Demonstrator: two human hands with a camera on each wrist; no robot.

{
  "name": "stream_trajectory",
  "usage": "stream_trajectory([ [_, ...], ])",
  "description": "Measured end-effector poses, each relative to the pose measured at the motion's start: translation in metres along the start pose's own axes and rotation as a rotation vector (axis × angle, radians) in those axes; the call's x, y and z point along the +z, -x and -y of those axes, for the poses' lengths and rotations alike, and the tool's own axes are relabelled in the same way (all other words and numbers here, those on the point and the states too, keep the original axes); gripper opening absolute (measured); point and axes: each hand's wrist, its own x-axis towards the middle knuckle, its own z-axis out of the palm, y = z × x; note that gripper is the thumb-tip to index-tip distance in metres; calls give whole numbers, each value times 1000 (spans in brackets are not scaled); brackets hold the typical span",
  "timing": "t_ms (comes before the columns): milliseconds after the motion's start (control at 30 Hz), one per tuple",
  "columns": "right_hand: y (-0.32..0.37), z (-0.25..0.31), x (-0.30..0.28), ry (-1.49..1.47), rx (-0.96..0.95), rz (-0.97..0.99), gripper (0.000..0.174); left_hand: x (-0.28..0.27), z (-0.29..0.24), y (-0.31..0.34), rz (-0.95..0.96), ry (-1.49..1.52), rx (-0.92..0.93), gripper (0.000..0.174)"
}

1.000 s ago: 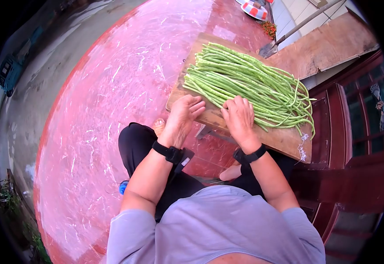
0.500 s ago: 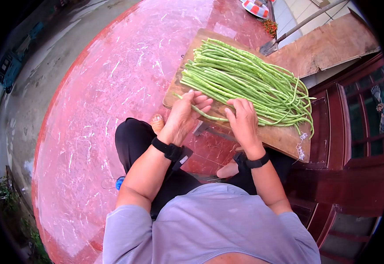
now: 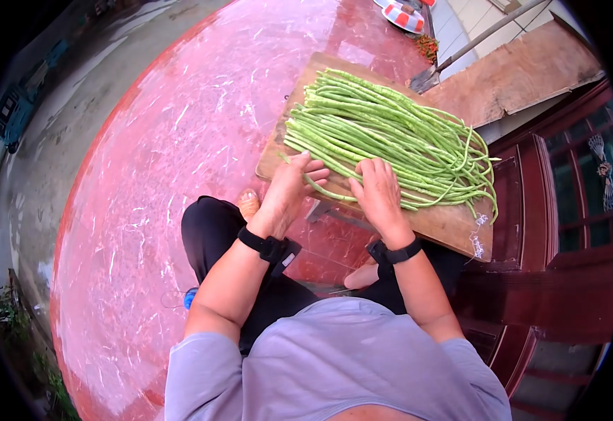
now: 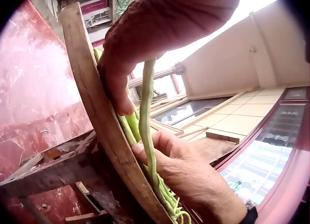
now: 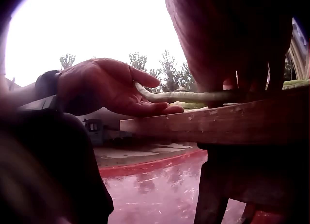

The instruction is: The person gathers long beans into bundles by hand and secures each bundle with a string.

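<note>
A thick bundle of long green beans (image 3: pixel 384 133) lies across a wooden board (image 3: pixel 454 228). One long bean (image 3: pixel 331 193) is stretched between the two hands along the board's near edge. My left hand (image 3: pixel 287 188) holds its end; in the right wrist view that bean passes between the thumb and the fingers. My right hand (image 3: pixel 380 191) bends its fingers down over the bean at the bundle's near side. In the left wrist view the right thumb (image 4: pixel 139 149) is close against the bean, partly behind it. The right fingertips are hidden in the head view.
White string (image 3: pixel 478 235) lies at the board's right corner. A wooden stand (image 4: pixel 58 173) is under the board. Right of it are a dark red door (image 3: pixel 531 203), a plywood sheet (image 3: pixel 510 74) and a long-handled shovel (image 3: pixel 426 78). A blue object (image 3: pixel 190 297) is beside the person's left leg.
One second ago no separate bean showed in the left hand. By half a second ago a single bean ran between both hands, and it still does, with the hands slightly shifted left.
</note>
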Motion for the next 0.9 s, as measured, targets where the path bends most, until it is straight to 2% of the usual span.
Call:
stream_trajectory([
  [200,8,-1,-1,34,-30,31,24,-2,2,-1,11,27,9,50],
  [300,11,-3,-3,-42,81,12,23,-5,5,-6,15,22,21,38],
  [400,15,-3,-9,-306,297,-65,21,3,-1,0,-16,-41,8,50],
  [433,15,-2,-13,-314,336,-83,19,4,-2,0,-17,-44,-8,51],
  [533,18,-10,-13,-734,374,-64,19,6,0,0,111,-43,58,54],
  [567,20,-10,-14,-810,383,-64,17,8,0,1,156,39,53,55],
  [733,25,-8,-28,-983,362,7,17,18,1,0,376,429,74,50],
  [900,29,-13,-36,-1055,366,131,18,15,1,-2,514,388,79,41],
])
